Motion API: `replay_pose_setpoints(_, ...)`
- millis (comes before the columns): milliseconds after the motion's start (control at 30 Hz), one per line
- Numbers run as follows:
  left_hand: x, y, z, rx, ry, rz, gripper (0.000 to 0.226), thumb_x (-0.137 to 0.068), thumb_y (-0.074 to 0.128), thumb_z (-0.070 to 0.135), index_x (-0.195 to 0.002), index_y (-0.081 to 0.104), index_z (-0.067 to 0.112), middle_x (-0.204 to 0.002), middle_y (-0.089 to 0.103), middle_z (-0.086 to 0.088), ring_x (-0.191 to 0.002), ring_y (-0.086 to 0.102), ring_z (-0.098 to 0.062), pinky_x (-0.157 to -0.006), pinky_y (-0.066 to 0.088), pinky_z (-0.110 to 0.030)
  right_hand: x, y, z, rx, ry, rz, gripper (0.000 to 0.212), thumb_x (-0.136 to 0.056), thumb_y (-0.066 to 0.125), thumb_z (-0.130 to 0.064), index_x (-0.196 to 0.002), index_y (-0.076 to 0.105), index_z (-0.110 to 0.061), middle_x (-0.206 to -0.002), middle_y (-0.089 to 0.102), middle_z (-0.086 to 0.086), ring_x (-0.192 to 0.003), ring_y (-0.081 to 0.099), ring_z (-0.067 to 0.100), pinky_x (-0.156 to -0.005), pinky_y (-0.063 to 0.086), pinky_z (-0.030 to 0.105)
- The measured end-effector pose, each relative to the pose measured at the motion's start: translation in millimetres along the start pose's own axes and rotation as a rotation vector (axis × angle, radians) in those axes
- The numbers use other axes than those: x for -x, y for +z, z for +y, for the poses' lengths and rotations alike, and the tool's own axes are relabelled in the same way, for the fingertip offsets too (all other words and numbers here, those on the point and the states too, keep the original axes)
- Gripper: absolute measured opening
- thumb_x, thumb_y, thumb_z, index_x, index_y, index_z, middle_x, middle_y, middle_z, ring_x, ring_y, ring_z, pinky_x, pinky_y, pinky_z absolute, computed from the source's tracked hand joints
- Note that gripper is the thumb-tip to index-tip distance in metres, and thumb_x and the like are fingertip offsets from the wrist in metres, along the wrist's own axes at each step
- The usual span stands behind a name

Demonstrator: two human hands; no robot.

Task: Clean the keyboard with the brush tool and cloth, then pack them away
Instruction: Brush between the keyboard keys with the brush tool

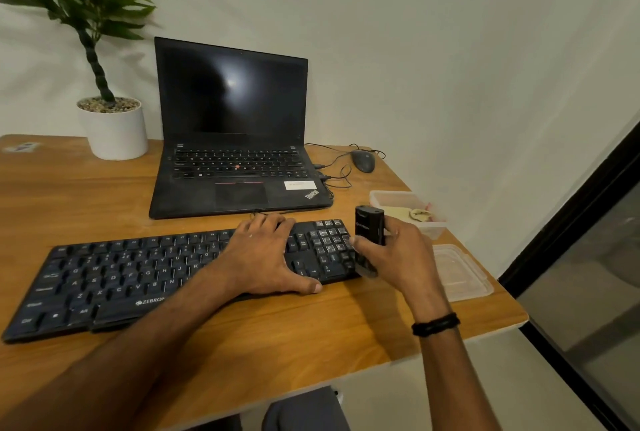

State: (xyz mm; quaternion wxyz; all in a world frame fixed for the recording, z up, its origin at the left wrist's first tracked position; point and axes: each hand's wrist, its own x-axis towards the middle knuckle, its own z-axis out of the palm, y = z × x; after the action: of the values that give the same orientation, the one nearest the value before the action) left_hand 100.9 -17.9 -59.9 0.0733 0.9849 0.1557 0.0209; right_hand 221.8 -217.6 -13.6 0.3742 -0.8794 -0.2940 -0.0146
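On the wooden desk point(242, 344) a long black plastic keyboard point(104, 278) lies before an open black laptop point(235, 140). The left hand point(266, 257) rests flat on the keyboard's right half, fingers spread, its grip wide and holding nothing. At the keyboard's right end the right hand point(398, 254) has its grip wrapped round a boxy black brush tool point(369, 226), upright over the number pad (its lower end is blurred), and further right stands a clear plastic box point(391, 197) with something pale yellow inside.
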Motion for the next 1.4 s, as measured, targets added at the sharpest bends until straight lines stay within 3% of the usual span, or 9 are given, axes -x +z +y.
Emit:
replay_pose_setpoints(133, -0.8, -1.6, -3.9, -0.009, -0.01, 0.023, 0.145, -0.047, 0.03, 0.108, -0.161, 0.016, 0.021, -0.161, 0.025, 0.001, -0.146, 0.026, -0.021, -0.124, 0.018, -0.045, -1.7, 25.7, -7.7, -0.184, -0.043, 0.05, 0.038, -0.086, 0.073, -0.036, -0.122, 0.062, -0.028, -0.095, 0.061, -0.02, -0.087, 0.062, -0.006, -0.061, 0.047, 0.005)
replay_pose_setpoints(400, -2.1, -1.7, -1.0, -0.023, -0.004, 0.006, 0.138, -0.056, 0.042, 0.106, -0.162, 0.014, 0.02, -0.162, 0.025, 0.0, -0.145, 0.025, -0.022, -0.124, 0.018, -0.044, -1.0, 17.4, -5.6, -0.167, -0.014, 0.016, 0.039, -0.086, 0.072, -0.039, -0.122, 0.06, -0.031, -0.099, 0.063, -0.018, -0.091, 0.061, 0.001, -0.075, 0.058, 0.024)
replay_pose_setpoints(633, 1.3, -0.2, 0.0, -0.016, -0.007, -0.027, 0.135, -0.06, 0.045, 0.104, -0.161, 0.014, 0.02, -0.161, 0.024, 0.0, -0.145, 0.025, -0.023, -0.124, 0.017, -0.043, 7.1, -13.4, -0.7, -0.002, 0.147, -0.038, 0.032, -0.087, 0.072, -0.04, -0.116, 0.061, -0.033, -0.092, 0.063, -0.01, -0.072, 0.058, 0.002, -0.052, 0.043, 0.015)
replay_pose_setpoints(833, 1.8, -4.1, -1.3, -0.019, -0.011, -0.027, 0.134, -0.061, 0.046, 0.102, -0.162, 0.013, 0.02, -0.161, 0.023, -0.001, -0.145, 0.024, -0.024, -0.123, 0.016, -0.044, 0.9, -11.2, 0.1, -0.1, 0.125, 0.21, 0.045, -0.083, 0.075, -0.04, -0.12, 0.059, -0.018, -0.092, 0.06, -0.009, -0.09, 0.062, 0.013, -0.079, 0.058, 0.038)
replay_pose_setpoints(900, 1.7, -4.1, -0.2, -0.021, -0.009, -0.024, 0.134, -0.061, 0.047, 0.102, -0.162, 0.013, 0.02, -0.161, 0.023, 0.0, -0.145, 0.024, -0.024, -0.123, 0.016, -0.043, -0.5, -5.3, -2.7, -0.127, 0.113, 0.223, 0.05, -0.084, 0.075, -0.036, -0.125, 0.053, -0.017, -0.098, 0.057, -0.009, -0.092, 0.057, 0.011, -0.078, 0.056, 0.031)
replay_pose_setpoints(1000, 0.4, -3.0, -0.5, -0.015, -0.007, -0.019, 0.135, -0.06, 0.045, 0.103, -0.162, 0.013, 0.02, -0.161, 0.023, 0.0, -0.145, 0.024, -0.024, -0.123, 0.016, -0.043, 3.6, 13.3, -8.4, -0.106, 0.068, 0.183, 0.044, -0.088, 0.072, -0.033, -0.124, 0.052, -0.02, -0.1, 0.06, -0.01, -0.091, 0.058, 0.008, -0.055, 0.041, 0.007)
replay_pose_setpoints(1133, 0.7, 1.3, -1.6, -0.014, -0.004, 0.002, 0.142, -0.051, 0.034, 0.107, -0.161, 0.015, 0.019, -0.161, 0.025, -0.001, -0.145, 0.025, -0.023, -0.123, 0.018, -0.044, 8.8, 29.9, -13.7, -0.124, -0.04, 0.017, 0.037, -0.085, 0.074, -0.038, -0.118, 0.058, -0.028, -0.098, 0.062, -0.019, -0.085, 0.059, -0.006, -0.056, 0.046, 0.003)
replay_pose_setpoints(1267, -0.8, 0.5, -2.8, -0.01, -0.013, 0.007, 0.138, -0.056, 0.042, 0.105, -0.161, 0.014, 0.019, -0.161, 0.024, -0.001, -0.145, 0.025, -0.023, -0.123, 0.018, -0.044, 4.7, 27.5, -14.2, -0.129, 0.048, 0.138, 0.039, -0.086, 0.072, -0.041, -0.119, 0.061, -0.024, -0.109, 0.07, -0.006, -0.099, 0.065, 0.009, -0.072, 0.052, 0.016)
replay_pose_setpoints(1400, -1.8, 2.4, -1.7, -0.022, 0.007, 0.002, 0.138, -0.056, 0.04, 0.105, -0.161, 0.015, 0.019, -0.161, 0.025, -0.002, -0.145, 0.026, -0.023, -0.124, 0.019, -0.044, 10.5, 30.6, -19.4, -0.049, -0.057, 0.016, 0.041, -0.086, 0.072, -0.04, -0.124, 0.059, -0.029, -0.108, 0.066, -0.012, -0.099, 0.062, 0.006, -0.064, 0.043, 0.006)
